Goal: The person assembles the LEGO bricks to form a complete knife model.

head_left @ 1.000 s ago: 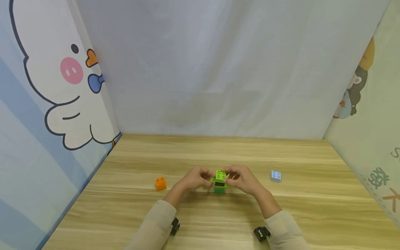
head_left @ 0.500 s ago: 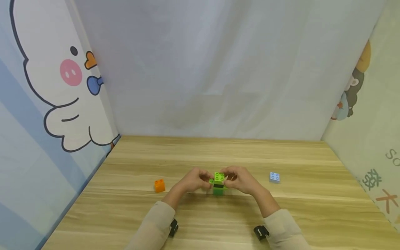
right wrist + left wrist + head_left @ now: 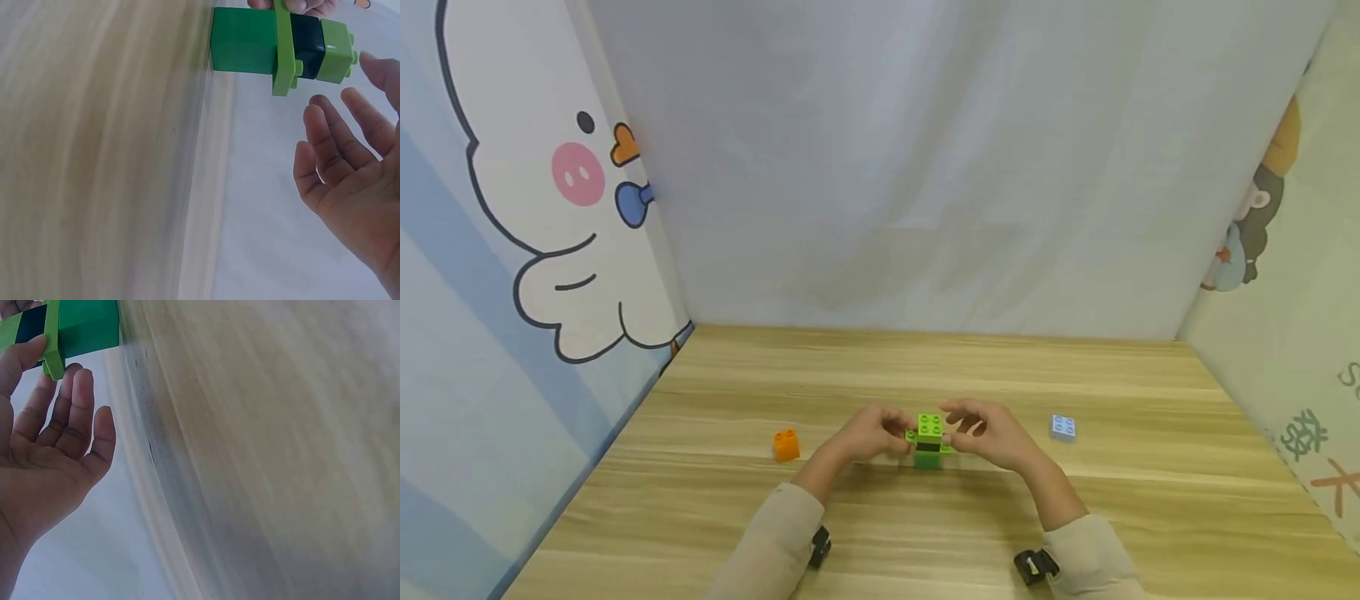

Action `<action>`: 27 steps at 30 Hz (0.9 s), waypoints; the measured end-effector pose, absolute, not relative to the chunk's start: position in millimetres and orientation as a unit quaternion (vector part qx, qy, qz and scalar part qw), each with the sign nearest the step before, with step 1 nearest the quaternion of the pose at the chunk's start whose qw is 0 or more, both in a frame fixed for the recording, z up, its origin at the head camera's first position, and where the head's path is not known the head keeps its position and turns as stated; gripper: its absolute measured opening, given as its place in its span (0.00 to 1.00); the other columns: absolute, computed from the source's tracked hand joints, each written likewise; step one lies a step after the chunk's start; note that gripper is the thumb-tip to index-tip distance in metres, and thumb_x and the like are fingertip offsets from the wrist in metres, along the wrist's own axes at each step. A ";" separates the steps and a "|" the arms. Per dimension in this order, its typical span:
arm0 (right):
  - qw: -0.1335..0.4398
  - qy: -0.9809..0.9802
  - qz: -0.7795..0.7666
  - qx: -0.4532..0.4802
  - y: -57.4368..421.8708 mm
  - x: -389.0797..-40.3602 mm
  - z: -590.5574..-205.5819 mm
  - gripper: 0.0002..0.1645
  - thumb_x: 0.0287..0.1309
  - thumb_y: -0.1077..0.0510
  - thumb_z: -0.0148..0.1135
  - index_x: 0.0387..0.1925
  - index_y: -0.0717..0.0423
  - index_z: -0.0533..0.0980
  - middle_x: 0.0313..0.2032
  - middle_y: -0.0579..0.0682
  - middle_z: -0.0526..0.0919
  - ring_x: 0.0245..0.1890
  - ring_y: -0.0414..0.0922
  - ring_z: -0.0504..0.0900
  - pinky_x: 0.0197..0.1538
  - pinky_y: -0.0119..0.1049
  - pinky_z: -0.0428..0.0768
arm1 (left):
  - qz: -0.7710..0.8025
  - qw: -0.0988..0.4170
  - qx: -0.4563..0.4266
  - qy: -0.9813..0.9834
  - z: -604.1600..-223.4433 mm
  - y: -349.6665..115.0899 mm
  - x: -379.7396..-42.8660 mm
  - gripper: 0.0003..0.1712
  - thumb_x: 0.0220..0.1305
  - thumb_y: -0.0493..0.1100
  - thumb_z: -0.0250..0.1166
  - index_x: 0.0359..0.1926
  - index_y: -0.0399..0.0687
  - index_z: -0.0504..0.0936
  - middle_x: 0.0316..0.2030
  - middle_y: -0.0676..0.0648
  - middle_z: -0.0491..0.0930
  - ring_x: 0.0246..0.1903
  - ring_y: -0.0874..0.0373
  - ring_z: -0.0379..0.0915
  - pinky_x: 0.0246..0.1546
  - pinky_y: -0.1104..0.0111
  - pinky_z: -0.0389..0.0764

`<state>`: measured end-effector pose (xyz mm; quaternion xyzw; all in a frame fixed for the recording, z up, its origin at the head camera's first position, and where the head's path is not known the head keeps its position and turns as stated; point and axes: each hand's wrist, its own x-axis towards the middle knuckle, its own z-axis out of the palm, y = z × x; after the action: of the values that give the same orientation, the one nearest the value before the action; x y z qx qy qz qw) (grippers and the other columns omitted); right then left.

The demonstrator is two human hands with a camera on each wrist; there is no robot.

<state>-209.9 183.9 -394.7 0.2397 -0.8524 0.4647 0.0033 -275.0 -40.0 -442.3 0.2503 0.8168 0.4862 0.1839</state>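
A stack of toy building bricks (image 3: 929, 429) stands upright mid-table between the two hands. The right wrist view shows its parts: a dark green bottom block (image 3: 244, 40), a wider light green plate (image 3: 284, 50), a black brick (image 3: 307, 47) and a light green top brick (image 3: 335, 51). My left hand (image 3: 868, 433) pinches the stack's left side; in the left wrist view its thumb (image 3: 25, 353) lies on the black brick and plate edge. My right hand (image 3: 992, 435), fingers loosely bent, is just off the stack's right side and holds nothing.
On the wooden table (image 3: 880, 542), an orange brick (image 3: 786, 445) lies left of the hands and a light blue brick (image 3: 1062, 427) lies to their right. A pale curtain (image 3: 880, 167) hangs behind the table, with printed panels on both sides.
My right hand has let go of the stack and drawn slightly to the right, its fingers spreading. The left hand stays at the stack, which remains in place.
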 end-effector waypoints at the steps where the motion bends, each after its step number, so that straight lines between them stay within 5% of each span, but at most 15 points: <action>1: 0.000 -0.850 0.470 0.238 183.1 -209.6 -394.2 0.24 0.54 0.65 0.64 0.53 0.69 0.72 0.42 0.65 0.78 0.36 0.53 0.77 0.38 0.45 0.75 | 0.486 0.184 0.251 0.816 -442.6 -40.3 -275.3 0.17 0.52 0.35 0.69 0.45 0.38 0.81 0.33 0.50 0.79 0.34 0.57 0.74 0.35 0.65 0.76; 15: -0.040 -0.852 0.480 0.204 218.1 -224.2 -431.8 0.32 0.54 0.55 0.66 0.58 0.63 0.70 0.50 0.65 0.75 0.43 0.52 0.76 0.45 0.49 0.74 | 0.497 0.175 0.274 0.805 -421.8 -42.1 -261.2 0.17 0.51 0.29 0.66 0.45 0.27 0.78 0.33 0.42 0.78 0.32 0.55 0.72 0.32 0.66 0.76; 27: -0.035 -0.853 0.494 0.163 245.7 -221.6 -436.9 0.33 0.52 0.57 0.69 0.59 0.64 0.69 0.52 0.66 0.73 0.47 0.57 0.74 0.43 0.46 0.77 | 0.488 0.175 0.260 0.815 -449.8 -41.0 -280.1 0.18 0.51 0.33 0.69 0.45 0.35 0.80 0.32 0.49 0.78 0.33 0.58 0.73 0.33 0.67 0.76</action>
<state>-221.6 245.7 -436.9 0.1635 -0.8532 0.4940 -0.0346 -280.1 -41.0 -449.8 0.2595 0.8150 0.4877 0.1748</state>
